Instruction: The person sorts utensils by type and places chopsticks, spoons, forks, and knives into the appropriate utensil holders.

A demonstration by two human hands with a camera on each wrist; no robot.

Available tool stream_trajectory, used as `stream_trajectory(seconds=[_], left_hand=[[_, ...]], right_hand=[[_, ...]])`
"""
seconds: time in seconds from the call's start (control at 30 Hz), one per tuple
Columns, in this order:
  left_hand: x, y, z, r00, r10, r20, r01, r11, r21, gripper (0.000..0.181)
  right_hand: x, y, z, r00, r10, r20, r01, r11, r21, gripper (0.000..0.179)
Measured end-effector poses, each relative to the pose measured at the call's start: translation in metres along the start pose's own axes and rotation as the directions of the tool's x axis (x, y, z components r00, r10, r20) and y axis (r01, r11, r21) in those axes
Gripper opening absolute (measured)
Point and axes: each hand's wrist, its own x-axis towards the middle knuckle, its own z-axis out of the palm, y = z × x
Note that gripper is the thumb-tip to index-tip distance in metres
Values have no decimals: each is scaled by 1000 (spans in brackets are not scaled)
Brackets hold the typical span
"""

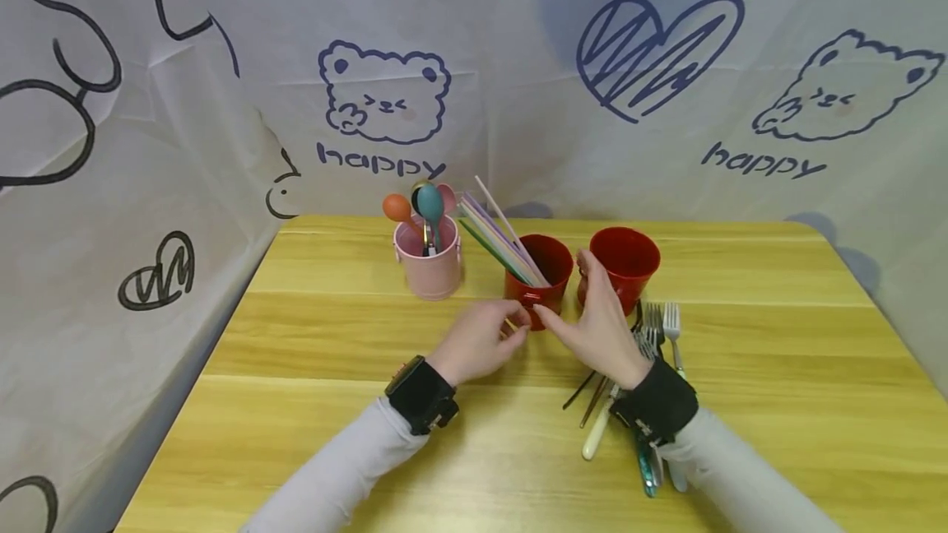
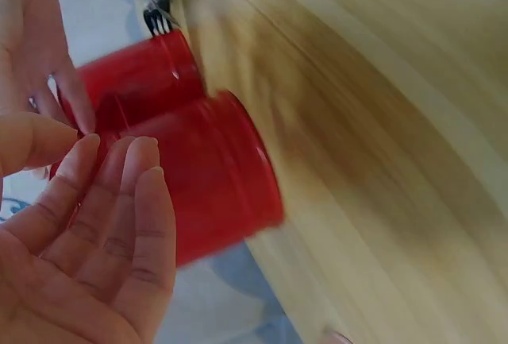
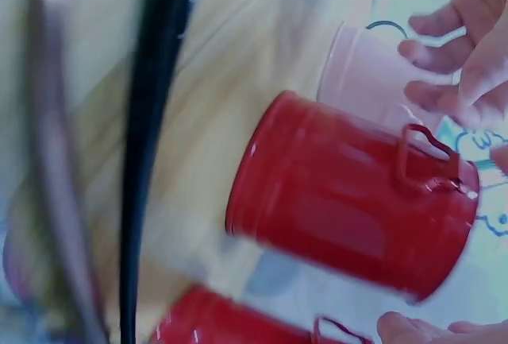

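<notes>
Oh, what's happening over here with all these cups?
Someone has both bare hands at a red cup holding straws. The left hand is by its front; the right hand, thumb and fingers spread, is by its other side, near a second red cup with nothing sticking out. Neither hand clearly grips anything. A pink bucket holds spoons, while loose cutlery lies on the table near the right hand.

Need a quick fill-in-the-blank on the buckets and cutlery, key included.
1. Spoons stand in the ____ bucket.
2. Exactly ____ buckets are red.
3. The bucket holding straws stands ____ the other two.
4. Forks lie nearer the person's ____ hand.

Missing words: pink; two; between; right.
</notes>
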Motion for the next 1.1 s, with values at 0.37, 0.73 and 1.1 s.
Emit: stream_trajectory(seconds=[0.37, 0.73, 1.1], left_hand=[[36, 50, 17, 990, 109, -92, -110, 994, -7, 17], [87, 92, 40, 975, -9, -220, 21, 998, 53, 66], [115, 87, 74, 951, -222, -217, 222, 975, -24, 96]], right_hand=[[-32, 22, -62, 990, -50, -130, 49, 999, -15, 18], [-57, 61, -115, 985, 160, 66, -135, 949, -284, 7], [-71, 86, -120, 905, 350, 241, -247, 895, -370, 26]])
